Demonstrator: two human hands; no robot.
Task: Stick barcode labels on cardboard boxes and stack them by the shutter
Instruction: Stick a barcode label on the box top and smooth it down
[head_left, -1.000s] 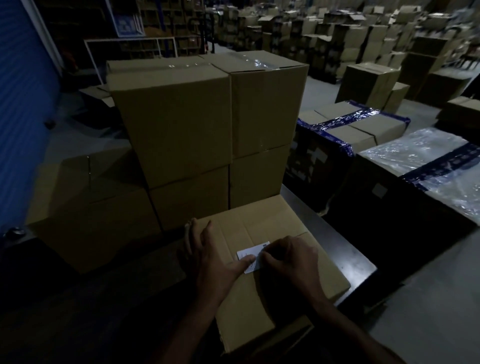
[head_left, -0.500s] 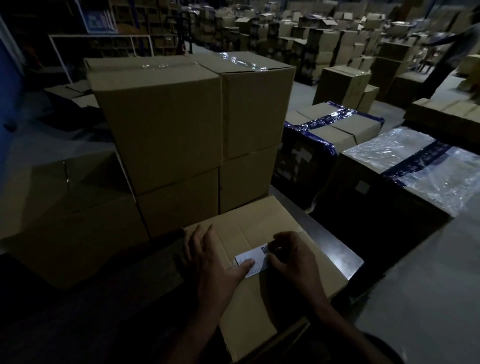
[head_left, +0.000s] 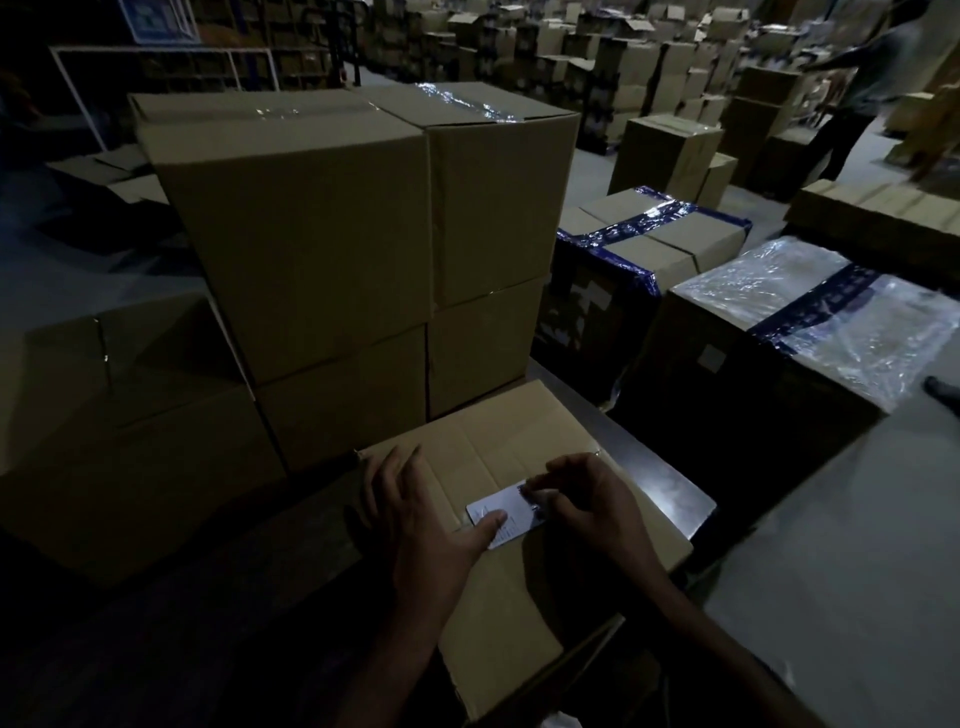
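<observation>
Label: a white barcode label (head_left: 506, 515) lies on top of the cardboard box (head_left: 524, 587) under both hands; dark print shows on it, too small and dim to read.
Left hand: the left hand (head_left: 415, 519) lies flat on the box top, fingers spread and straight, thumb pressing the label's near left corner.
Right hand: the right hand (head_left: 587, 501) has its fingers curled, the tips pressing on the label's right end.
Box in work: closed, flaps meeting in a seam beneath the label; it rests on a dark bench (head_left: 660, 483), whose glossy corner shows just right of the right hand.
Ahead of the hands: a stack of plain boxes (head_left: 358, 244), two high and two wide, stands right behind the worked box; clear tape shines on the upper tops. Contents hidden.
Left of the hands: another brown box (head_left: 130, 447), lower, in deep shadow.
Right of the hands: a box bound with blue tape (head_left: 649, 244) and a plastic-wrapped box (head_left: 810, 332) with a blue band, both sealed.
Far beyond: rows of warehouse cartons (head_left: 597, 57) on the floor, and a second person (head_left: 857, 88) standing at upper right.
Sign: a blue board (head_left: 158, 21) at upper left, writing unreadable.
</observation>
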